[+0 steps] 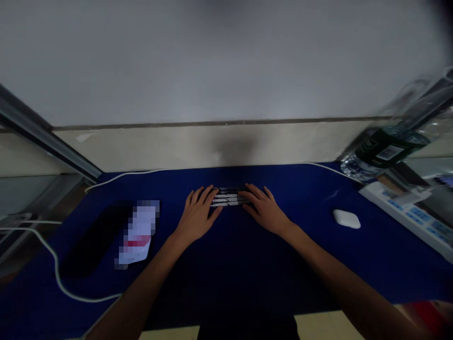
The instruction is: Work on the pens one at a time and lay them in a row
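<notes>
Several slim, stick-like white-and-black pens (230,199) lie side by side in a small row on the dark blue bench (304,193), running crosswise between the two hands. The left hand (200,215) is at the row's left end, palm down and loosely spread, its fingertips on the ends of the pens and its thumb by their near side. The right hand (264,210) mirrors it at the right end, fingers extended over the tips and thumb near the closest pen. Neither hand is clenched; how firmly they press cannot be told.

Well to the left of the pens lies a phone (139,231) with a lit, blurred-out screen. Well to their right is a rounded white plastic case (347,219); beyond it are a white power strip (406,212) and a tilted clear plastic bottle with a green label (384,148).
</notes>
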Demonstrator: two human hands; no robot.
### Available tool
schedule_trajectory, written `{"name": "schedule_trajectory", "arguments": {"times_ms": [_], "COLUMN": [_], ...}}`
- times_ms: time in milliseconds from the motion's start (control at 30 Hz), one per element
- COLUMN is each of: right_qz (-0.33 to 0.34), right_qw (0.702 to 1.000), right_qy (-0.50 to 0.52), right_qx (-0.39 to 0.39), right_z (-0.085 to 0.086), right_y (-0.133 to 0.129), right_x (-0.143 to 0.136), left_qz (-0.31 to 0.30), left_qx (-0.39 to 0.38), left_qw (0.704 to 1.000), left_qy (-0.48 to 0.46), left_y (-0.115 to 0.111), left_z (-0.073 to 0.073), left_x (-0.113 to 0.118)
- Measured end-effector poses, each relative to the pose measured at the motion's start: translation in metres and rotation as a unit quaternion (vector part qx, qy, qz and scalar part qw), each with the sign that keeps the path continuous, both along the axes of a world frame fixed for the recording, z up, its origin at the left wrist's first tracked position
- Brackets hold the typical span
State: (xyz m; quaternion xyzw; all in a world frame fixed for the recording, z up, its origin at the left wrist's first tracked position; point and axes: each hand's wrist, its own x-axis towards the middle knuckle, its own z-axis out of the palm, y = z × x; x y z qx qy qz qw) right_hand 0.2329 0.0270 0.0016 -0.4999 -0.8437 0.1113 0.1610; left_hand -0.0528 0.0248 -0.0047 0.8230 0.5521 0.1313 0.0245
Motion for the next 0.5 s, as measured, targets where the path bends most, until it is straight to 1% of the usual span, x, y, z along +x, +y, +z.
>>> {"name": "schedule_trajectory", "arguments": {"times_ms": [200, 500], "right_qz": [-0.006, 0.004], "right_qw": [1.0, 1.0], "right_qy": [-0.01, -0.016], "right_qx": [0.01, 0.004], "right_z": [-0.0023, 0.0002], "right_y": [0.0001, 0.0003], "right_x": [-0.0001, 0.0018], "left_qz": [0.002, 0.001], "left_qx": [-0.004, -0.003], "left_qw": [1.0, 1.0], "left_qy": [0.0, 0.0], "left_y": [-0.0002, -0.0003], "left_z": [0.0015, 0.0002], "left_x": [0.0001, 0.0004]}}
